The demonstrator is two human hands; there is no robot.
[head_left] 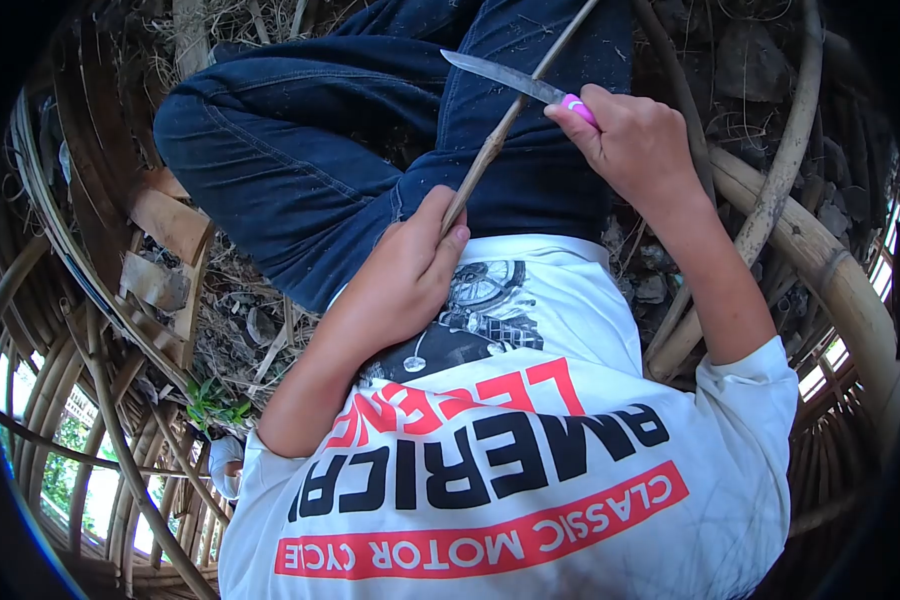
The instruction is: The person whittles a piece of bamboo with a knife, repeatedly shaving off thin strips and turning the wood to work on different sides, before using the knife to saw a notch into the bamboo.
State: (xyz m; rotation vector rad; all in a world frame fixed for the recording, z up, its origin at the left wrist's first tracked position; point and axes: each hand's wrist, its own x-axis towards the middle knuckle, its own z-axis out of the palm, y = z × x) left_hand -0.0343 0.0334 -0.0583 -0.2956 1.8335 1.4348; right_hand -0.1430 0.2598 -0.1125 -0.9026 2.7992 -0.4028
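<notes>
My left hand [405,275] is closed around the lower end of a thin brown stick [495,145], which slants up and to the right over my lap. In my right hand [630,135] is a knife with a pink handle [578,106]. Its grey blade [495,75] points left and lies across the stick near the top, touching it. Both hands are above my crossed legs in dark blue jeans [310,150]. My white printed shirt [530,470] fills the bottom of the view.
Thick bamboo poles [820,260] run along the right side. Curved cane strips [100,400] form a woven frame at the left and bottom left. Flat wood scraps [165,225] and dry grass lie on the ground by my left knee.
</notes>
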